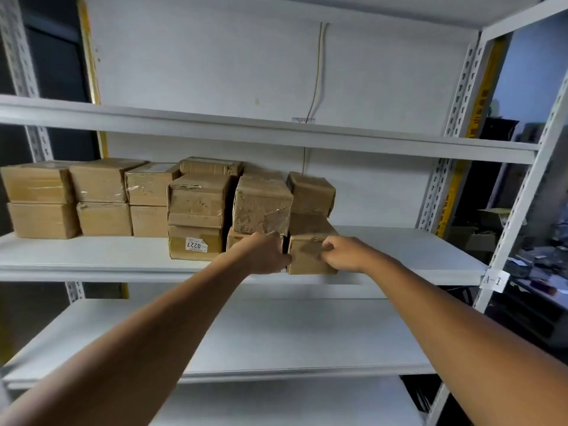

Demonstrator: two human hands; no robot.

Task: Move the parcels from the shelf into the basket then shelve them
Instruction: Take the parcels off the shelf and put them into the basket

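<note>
Hands meet at the front of the middle shelf (399, 256): right hand (344, 253) curls its fingers onto the face of the rightmost bottom parcel (307, 259), left hand (264, 253) clasps that parcel's left edge (fingers partly hidden); other parcels (101, 198) stacked leftward of the grip

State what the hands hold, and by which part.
Both hands grip the bottom right parcel: left hand at its left edge, right hand on its front right.

Wall cable (316, 72), "A-1" tag (492, 281)
</note>
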